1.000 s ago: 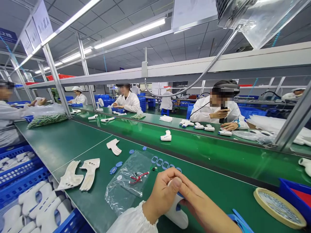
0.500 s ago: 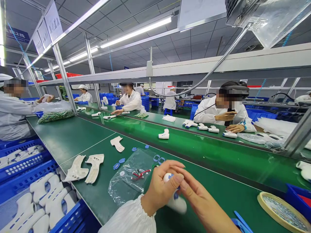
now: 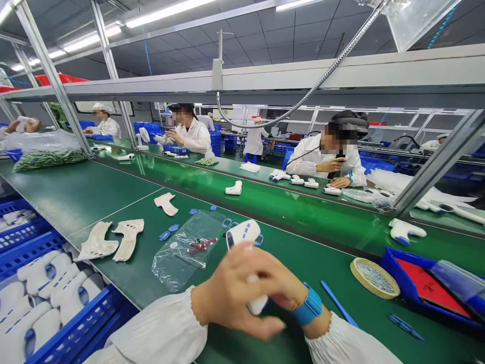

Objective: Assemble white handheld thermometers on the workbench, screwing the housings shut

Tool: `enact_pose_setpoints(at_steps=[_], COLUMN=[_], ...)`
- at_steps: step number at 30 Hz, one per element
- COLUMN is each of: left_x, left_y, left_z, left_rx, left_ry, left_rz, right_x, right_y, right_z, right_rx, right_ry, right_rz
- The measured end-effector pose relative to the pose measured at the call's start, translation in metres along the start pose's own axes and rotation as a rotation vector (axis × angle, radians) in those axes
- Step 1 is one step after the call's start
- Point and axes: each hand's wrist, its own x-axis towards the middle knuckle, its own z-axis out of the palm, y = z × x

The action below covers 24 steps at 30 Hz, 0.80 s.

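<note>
A white thermometer-gun housing [image 3: 242, 234] with blue buttons on its head stands upright over the green table [image 3: 94, 197]. Both my hands are wrapped round its handle. My left hand [image 3: 227, 296], in a white sleeve, grips it from the left. My right hand [image 3: 282, 288], with a blue wristband [image 3: 308, 306], closes on it from the right. The lower handle shows white between my fingers. Just beyond lie a clear plastic bag [image 3: 185, 250] holding red wires and some small blue frames [image 3: 227, 222].
White shell halves [image 3: 113, 238] lie to the left, above blue crates [image 3: 49, 303] full of white housings. A tape roll [image 3: 374, 277], a blue stick [image 3: 339, 304] and a blue tray [image 3: 413, 280] sit to the right. Housings [image 3: 234, 189] ride the belt. Co-workers [image 3: 326, 159] sit opposite.
My hands have turned the housing upright, so its head with the blue buttons now shows above my fingers. The view has swung down and to the right.
</note>
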Motion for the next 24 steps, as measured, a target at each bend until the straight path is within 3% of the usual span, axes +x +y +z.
enact_pose_setpoints(at_steps=[2, 3, 4, 5, 7, 9, 11, 17, 19, 24], left_x=[-0.004, -0.004, -0.003, -0.001, 0.002, 0.003, 0.002, -0.006, -0.006, -0.004], left_y=[-0.012, -0.018, -0.024, -0.029, -0.035, -0.038, -0.037, -0.032, -0.032, -0.031], left_z=[-0.008, -0.013, -0.017, -0.021, -0.027, -0.029, -0.027, -0.010, -0.012, -0.019], left_rx=[-0.057, -0.131, -0.234, -0.354, -0.567, -0.657, -0.640, -0.476, -0.448, -0.519], left_ry=[0.372, 0.501, 0.556, 0.533, 0.321, 0.104, 0.063, 0.351, 0.405, 0.415], left_rz=[-0.294, -0.483, -0.661, -0.798, -0.908, -0.884, -0.862, -0.882, -0.827, -0.722], right_x=[0.001, 0.001, 0.001, 0.001, 0.002, 0.002, 0.002, -0.004, -0.005, -0.013], right_y=[0.000, 0.002, 0.003, 0.005, 0.008, 0.011, 0.014, 0.022, 0.019, 0.009], right_z=[0.003, 0.004, 0.006, 0.007, 0.009, 0.010, 0.010, 0.011, 0.014, 0.026], right_rx=[0.196, 0.269, 0.300, 0.286, 0.234, 0.138, 0.026, -0.515, -0.401, 0.315], right_ry=[-0.115, -0.156, -0.174, -0.174, -0.156, -0.145, -0.133, 0.075, 0.016, -0.303], right_rz=[0.124, 0.177, 0.205, 0.205, 0.182, 0.141, 0.094, 0.065, 0.134, 0.357])
